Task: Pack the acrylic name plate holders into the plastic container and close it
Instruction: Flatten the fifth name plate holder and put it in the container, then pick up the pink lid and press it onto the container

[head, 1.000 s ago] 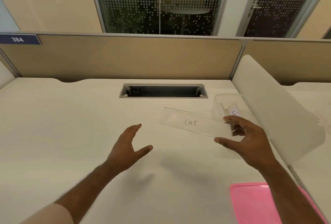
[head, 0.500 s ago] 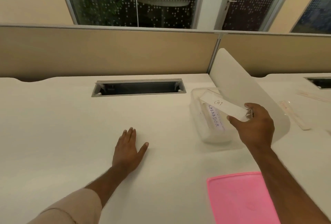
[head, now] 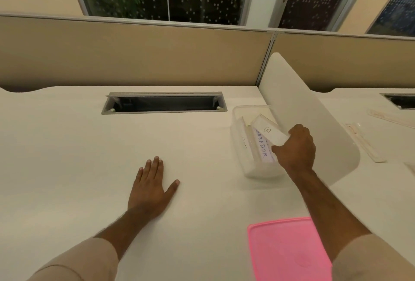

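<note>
A clear plastic container stands open on the white desk, right of the cable slot. Inside it lie a holder marked LABRADOR and another holder against the left wall. My right hand grips the near end of a clear acrylic holder marked CAT, tilted with its far end down inside the container. My left hand rests flat on the desk, fingers straight, well left of the container. The pink lid lies at the near right.
A white curved divider rises just right of the container. Beyond it, on the neighbouring desk, lie more clear holders. A cable slot is cut into the desk at the back. Beige partition panels close the far side.
My right hand has carried the CAT holder from above the desk over to the container and lowered its far end in. My left hand has dropped from the air onto the desk.
</note>
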